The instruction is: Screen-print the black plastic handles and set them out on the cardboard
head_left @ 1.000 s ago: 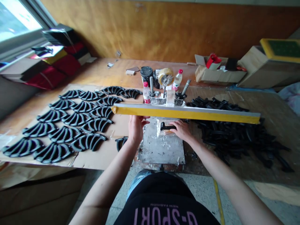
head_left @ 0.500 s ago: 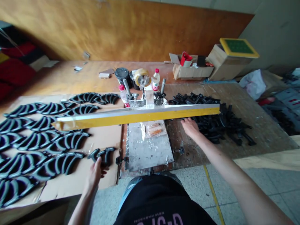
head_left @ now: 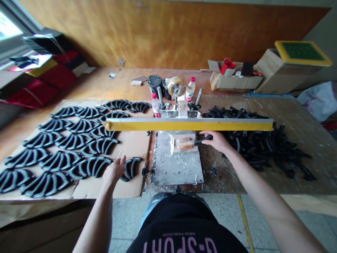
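My right hand (head_left: 216, 140) is closed on a black curved handle (head_left: 204, 139), held just right of the small fixture block (head_left: 183, 143) on the metal plate (head_left: 179, 172). Over the cardboard (head_left: 110, 189) on the left, my left hand (head_left: 115, 170) has its fingers apart and seems to hold nothing. Beside it lie a few black curved handles (head_left: 133, 167), partly hidden by the fingers. Rows of similar handles (head_left: 61, 160) fan out farther left. To the right of the plate is a loose heap of black handles (head_left: 263, 147), partly hidden behind a bar.
A long yellow and silver bar (head_left: 189, 125) spans above the plate, between me and the clamp posts. Behind it stand bottles (head_left: 190, 89), a black tub (head_left: 154, 84) and a tape roll (head_left: 176, 86). An open carton (head_left: 234, 80) sits at the back right.
My left hand has come away from the handles on the cardboard. My right hand has left the heap and moved left to the plate with a handle. The view has shifted left.
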Action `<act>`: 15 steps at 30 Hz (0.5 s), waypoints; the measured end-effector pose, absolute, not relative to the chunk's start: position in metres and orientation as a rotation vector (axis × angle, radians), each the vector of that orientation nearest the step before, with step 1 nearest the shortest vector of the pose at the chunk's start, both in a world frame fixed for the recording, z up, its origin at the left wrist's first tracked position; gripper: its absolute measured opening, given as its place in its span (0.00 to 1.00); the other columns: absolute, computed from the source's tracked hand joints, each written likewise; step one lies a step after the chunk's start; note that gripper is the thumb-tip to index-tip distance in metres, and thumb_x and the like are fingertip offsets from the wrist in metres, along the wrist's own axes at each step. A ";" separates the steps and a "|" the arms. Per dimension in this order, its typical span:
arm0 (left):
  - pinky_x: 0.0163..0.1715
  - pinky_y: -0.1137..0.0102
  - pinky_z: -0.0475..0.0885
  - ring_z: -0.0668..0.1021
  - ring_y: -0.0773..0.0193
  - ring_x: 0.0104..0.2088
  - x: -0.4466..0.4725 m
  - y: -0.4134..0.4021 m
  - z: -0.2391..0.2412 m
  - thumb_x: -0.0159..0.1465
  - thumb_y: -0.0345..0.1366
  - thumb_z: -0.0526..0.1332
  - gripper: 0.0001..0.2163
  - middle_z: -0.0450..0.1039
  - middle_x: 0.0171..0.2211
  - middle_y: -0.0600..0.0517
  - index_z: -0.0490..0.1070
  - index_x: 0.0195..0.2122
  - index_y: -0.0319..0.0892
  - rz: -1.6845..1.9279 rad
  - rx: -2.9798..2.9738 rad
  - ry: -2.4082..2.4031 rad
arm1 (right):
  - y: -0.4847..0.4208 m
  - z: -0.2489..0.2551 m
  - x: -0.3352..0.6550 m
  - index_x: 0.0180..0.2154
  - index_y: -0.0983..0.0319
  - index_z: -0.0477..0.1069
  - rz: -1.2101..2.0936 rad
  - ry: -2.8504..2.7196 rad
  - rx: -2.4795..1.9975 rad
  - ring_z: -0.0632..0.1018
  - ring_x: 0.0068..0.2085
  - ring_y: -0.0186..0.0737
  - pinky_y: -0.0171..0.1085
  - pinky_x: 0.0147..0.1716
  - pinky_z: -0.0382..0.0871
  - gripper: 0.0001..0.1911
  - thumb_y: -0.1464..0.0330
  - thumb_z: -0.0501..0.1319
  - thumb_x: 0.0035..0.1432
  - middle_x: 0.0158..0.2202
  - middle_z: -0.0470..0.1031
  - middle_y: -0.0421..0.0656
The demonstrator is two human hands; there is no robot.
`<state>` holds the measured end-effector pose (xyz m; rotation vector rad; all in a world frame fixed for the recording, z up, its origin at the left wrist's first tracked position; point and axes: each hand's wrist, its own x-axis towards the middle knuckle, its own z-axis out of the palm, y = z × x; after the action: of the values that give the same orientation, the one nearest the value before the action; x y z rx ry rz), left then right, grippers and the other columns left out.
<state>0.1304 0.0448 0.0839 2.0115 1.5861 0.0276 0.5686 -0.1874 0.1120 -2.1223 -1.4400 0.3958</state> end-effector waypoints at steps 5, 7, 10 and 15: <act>0.24 0.72 0.66 0.73 0.64 0.21 0.215 0.044 0.139 0.64 0.54 0.49 0.20 0.72 0.21 0.53 0.71 0.36 0.43 0.414 1.896 1.355 | -0.143 0.063 0.508 0.44 0.58 0.79 0.336 -1.660 -1.877 0.74 0.44 0.40 0.41 0.48 0.67 0.13 0.74 0.63 0.57 0.40 0.75 0.43; 0.21 0.74 0.64 0.70 0.67 0.18 0.244 0.038 0.162 0.64 0.54 0.50 0.20 0.70 0.19 0.55 0.70 0.36 0.42 0.642 1.783 1.184 | -0.139 0.053 0.501 0.45 0.57 0.79 0.233 -1.760 -1.916 0.72 0.45 0.42 0.42 0.48 0.67 0.14 0.74 0.63 0.58 0.39 0.75 0.44; 0.21 0.75 0.65 0.69 0.69 0.18 0.276 0.026 0.189 0.65 0.52 0.50 0.20 0.71 0.20 0.53 0.70 0.33 0.41 0.857 1.598 0.942 | -0.139 0.057 0.497 0.47 0.56 0.77 0.108 -1.874 -1.980 0.71 0.48 0.45 0.44 0.49 0.66 0.13 0.68 0.63 0.60 0.43 0.75 0.46; 0.20 0.73 0.66 0.70 0.67 0.19 0.295 0.013 0.197 0.67 0.54 0.45 0.24 0.70 0.20 0.53 0.73 0.36 0.41 0.945 1.421 0.779 | -0.127 0.066 0.472 0.60 0.60 0.65 0.107 -1.990 -1.939 0.63 0.61 0.53 0.51 0.59 0.57 0.28 0.59 0.62 0.61 0.62 0.64 0.50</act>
<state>0.2954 0.0135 0.1970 1.4209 0.7792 0.9446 0.4725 -0.1274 0.0662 -1.9386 -1.9904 0.1070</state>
